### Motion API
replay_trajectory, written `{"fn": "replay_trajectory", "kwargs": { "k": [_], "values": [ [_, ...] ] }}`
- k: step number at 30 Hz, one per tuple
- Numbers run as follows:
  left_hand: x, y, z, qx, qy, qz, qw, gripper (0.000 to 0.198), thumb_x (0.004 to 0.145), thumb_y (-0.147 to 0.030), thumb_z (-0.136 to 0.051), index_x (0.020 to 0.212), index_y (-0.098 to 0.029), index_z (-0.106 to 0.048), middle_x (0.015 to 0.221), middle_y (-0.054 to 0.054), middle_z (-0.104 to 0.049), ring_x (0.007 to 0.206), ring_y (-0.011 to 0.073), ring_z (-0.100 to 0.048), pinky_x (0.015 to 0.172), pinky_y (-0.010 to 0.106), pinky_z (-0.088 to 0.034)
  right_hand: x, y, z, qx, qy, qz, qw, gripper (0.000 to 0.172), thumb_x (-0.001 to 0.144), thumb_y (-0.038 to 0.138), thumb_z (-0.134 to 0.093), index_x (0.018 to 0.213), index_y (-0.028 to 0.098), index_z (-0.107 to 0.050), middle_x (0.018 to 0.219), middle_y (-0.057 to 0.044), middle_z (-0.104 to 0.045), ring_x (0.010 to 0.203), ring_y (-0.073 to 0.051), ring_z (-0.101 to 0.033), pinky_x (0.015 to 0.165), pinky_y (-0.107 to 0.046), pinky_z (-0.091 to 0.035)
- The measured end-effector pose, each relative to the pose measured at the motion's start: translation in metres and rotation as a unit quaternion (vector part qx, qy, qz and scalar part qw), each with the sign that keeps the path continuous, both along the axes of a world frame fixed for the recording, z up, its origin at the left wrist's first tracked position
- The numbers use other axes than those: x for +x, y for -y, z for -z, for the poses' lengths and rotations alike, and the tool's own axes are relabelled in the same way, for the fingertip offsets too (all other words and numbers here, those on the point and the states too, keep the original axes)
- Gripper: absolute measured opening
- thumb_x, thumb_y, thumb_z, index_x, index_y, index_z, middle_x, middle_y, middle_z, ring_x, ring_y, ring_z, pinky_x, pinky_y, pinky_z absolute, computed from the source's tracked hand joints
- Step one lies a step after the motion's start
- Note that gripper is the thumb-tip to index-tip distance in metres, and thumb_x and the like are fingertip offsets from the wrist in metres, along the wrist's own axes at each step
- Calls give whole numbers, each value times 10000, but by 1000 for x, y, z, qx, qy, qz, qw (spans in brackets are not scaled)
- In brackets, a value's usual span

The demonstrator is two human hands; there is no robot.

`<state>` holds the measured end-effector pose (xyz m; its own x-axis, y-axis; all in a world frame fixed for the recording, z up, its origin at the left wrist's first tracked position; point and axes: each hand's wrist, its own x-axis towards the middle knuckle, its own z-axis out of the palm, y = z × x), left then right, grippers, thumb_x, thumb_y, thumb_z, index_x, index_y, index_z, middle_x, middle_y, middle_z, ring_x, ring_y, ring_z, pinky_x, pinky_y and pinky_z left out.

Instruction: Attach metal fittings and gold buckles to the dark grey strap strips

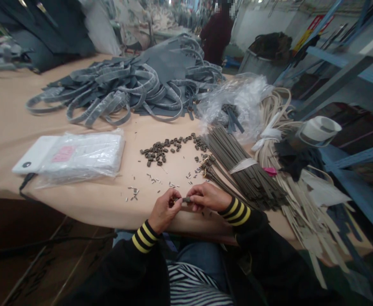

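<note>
Person's left hand (166, 208) and right hand (209, 196): fingertips pinched together on one small dark piece (186, 199), held on the wearer's side of the loop heap (157, 149). Wearer's right of heap: banded strap bundle (254, 180). Left: plastic-wrapped package (90, 155). Beyond: grey strap pile (141, 80).

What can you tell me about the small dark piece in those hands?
The small dark piece looks olive-brown, short and narrow, and lies roughly level. The left hand pinches one end, the right hand the other, by the near edge of the table. Fingers partly hide it; its material is unclear.
</note>
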<state>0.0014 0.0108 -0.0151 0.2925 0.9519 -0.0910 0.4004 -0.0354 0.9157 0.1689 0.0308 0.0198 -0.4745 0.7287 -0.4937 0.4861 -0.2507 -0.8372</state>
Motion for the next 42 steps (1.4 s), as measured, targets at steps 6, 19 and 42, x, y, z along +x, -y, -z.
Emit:
{"fn": "replay_trajectory", "kwargs": {
  "k": [6, 19, 42],
  "values": [
    [-1, 0, 5, 15, -7, 16, 1000, 60, 712, -227, -442, 705, -167, -446, 563, -64, -390, 483, 74, -364, 490, 204, -317, 1, -4, 3, -56, 24, -15, 998, 150, 763, 184, -439, 627, 132, -472, 494, 35, -539, 374, -50, -493, 349, -141, -369],
    [-8, -2, 10, 51, -22, 61, 997, 86, 761, -229, -391, 714, -172, -435, 587, -50, -391, 545, 95, -379, 540, 219, -332, -6, 9, 27, 37, -62, 40, 997, 205, 683, 316, -526, 612, 134, -465, 458, 81, -371, 396, -28, -305, 377, -157, -220],
    [10, -5, 27, 207, -101, 58, 971, 148, 819, -235, -256, 778, -198, -394, 587, -7, -501, 517, 143, -536, 510, 248, -403, -1, 12, 22, 39, -24, 50, 998, 155, 688, 234, -507, 577, 138, -458, 430, 85, -357, 384, -31, -298, 370, -162, -219]
  ]
}}
